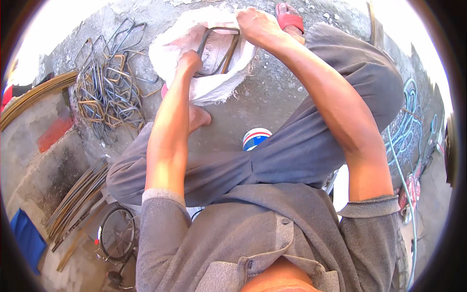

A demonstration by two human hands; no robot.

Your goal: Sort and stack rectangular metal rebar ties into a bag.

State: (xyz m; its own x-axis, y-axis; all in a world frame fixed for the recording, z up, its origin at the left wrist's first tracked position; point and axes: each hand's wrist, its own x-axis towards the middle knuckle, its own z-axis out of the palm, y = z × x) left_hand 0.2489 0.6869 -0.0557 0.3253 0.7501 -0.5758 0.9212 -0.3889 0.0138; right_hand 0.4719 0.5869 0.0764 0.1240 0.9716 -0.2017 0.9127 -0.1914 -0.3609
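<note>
A white woven sack [168,51] lies wide open on the ground before me, its rim frayed. Inside it are dark metal rods bent into rectangular stirrups [214,29], some of them rusty brown. My left hand [189,62] is closed at the left side of the stirrups, its fingers mostly hidden behind the back of the hand. At the sack's far right rim, my right hand [255,27] is closed on the white cloth, close to a corner of the top stirrup. Its fingertips are partly hidden.
A tangled heap of bent stirrups [104,92] lies left of the sack. Long rods [80,194] and a bicycle wheel [116,233] are at lower left. A white, red and blue container [256,138] stands between my legs. Blue rope [408,126] lies coiled at right.
</note>
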